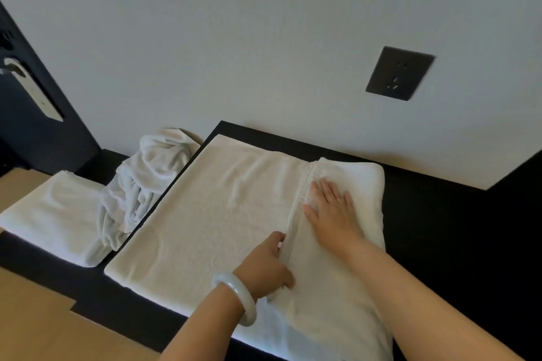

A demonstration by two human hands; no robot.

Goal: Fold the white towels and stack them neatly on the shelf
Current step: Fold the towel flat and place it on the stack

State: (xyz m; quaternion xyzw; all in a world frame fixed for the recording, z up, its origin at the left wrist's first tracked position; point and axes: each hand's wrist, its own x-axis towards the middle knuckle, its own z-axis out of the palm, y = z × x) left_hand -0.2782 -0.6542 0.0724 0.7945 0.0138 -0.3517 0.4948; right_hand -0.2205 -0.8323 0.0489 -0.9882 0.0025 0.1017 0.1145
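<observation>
Towel (205,214) lies flat mid-tabletop (440,214), its 3 o'clock end folded over. Left hand (264,267) pinches the flap's hem, fingers (277,239) curled. Right hand (331,211) presses flat on the flap. Crumpled towel (146,184) and folded towel (52,208) sit at 9 o'clock, socket (399,73) at 1.

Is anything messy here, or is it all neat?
One thing is messy: the crumpled towel sits in a bunched heap beside the flat towel being folded, and it spills onto the folded towel at the left. The other two lie smooth, so the heap stands out.
</observation>
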